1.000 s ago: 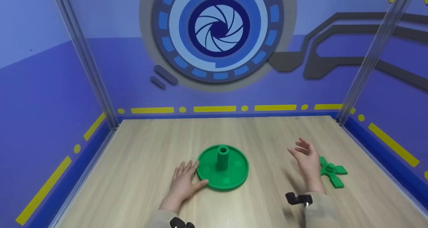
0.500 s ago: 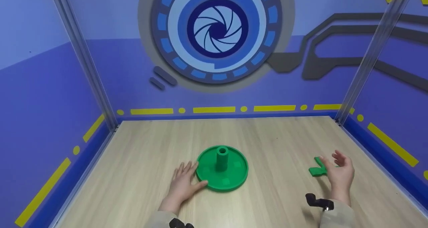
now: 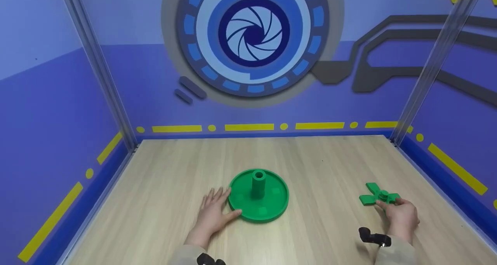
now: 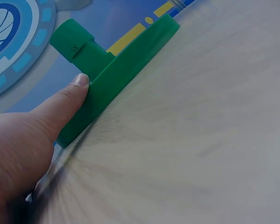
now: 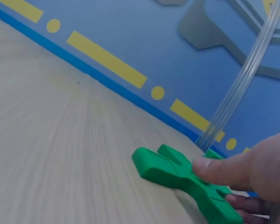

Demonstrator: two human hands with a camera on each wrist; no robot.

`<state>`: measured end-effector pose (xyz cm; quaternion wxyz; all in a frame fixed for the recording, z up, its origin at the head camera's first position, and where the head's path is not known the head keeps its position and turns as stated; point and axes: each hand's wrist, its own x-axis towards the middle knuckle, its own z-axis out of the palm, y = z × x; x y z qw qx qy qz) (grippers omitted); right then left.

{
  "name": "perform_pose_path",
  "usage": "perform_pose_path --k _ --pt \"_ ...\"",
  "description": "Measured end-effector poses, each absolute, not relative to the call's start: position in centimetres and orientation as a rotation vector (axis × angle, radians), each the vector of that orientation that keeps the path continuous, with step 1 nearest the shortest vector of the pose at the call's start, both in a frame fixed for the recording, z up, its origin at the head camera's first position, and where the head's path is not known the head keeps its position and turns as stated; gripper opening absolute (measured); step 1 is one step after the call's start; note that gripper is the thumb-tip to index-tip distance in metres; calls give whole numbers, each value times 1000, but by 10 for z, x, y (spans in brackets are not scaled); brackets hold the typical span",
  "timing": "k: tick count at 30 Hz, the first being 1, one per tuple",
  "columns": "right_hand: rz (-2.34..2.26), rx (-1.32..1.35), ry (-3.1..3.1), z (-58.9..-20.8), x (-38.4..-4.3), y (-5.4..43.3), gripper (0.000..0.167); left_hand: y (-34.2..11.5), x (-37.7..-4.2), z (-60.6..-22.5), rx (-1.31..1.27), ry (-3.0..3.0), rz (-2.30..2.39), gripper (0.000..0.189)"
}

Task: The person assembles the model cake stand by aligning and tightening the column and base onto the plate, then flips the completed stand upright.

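In the head view a round green disc (image 3: 240,197) with a raised rim lies on the table. From its middle rises a hollow upright post (image 3: 258,187). My left hand (image 3: 213,215) is at the disc's left side, fingers spread and fairly straight, fingertips and thumb at the rim. The left wrist view shows that thumb against the side of the disc (image 4: 126,67). To the right, my right hand (image 3: 402,217) pinches a green cross-shaped piece (image 3: 369,199) that has several flat arms and a short central peg. The right wrist view has the thumb on top of the cross-shaped piece (image 5: 161,167), fingers at one arm, partly hidden.
A light wood table (image 3: 310,160) carries both green parts, which stand well apart. Blue panels with yellow markings enclose the back (image 3: 155,82) and both sides. Clear corner posts (image 3: 423,74) rise at the back left and back right.
My right hand has moved right over the cross-shaped piece, then down towards me, and has taken hold of its near right side. The left hand and the disc have stayed still.
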<state>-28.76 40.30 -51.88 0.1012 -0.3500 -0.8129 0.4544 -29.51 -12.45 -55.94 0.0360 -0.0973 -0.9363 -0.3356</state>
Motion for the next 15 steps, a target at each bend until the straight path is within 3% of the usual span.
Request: perform_pose_path --k 15 --pt "1030 -977 -2581 -524 -287 401 46 -123 -294 -560 -315 -2853 -1038 90"
